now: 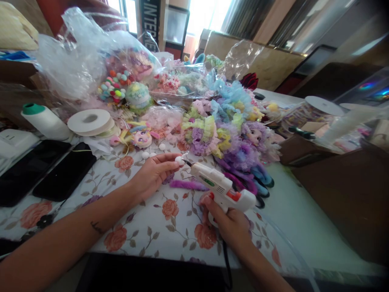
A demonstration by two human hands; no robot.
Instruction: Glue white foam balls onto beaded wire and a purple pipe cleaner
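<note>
Between the thumb and fingers of my left hand (159, 170) is a small white ball (179, 161), perhaps a pompom. My right hand (226, 221) is wrapped round the handle of a white hot glue gun (212, 180). Its dark nozzle points left and meets or nearly meets the ball; I cannot tell whether they touch. A purple fuzzy strip (188, 185) lies on the cloth below the nozzle. Several more white balls (146, 155) rest just behind my left hand, near a small doll with a painted face (142, 138).
Ruffled pastel dolls and trims (200, 134) are heaped at the back under clear plastic bags (75, 56). At left are two phones (65, 172), a ribbon spool (89, 121) and a thread cone (45, 121). A brown box (337, 190) stands at right. The glue gun's cord (226, 259) hangs over the front edge.
</note>
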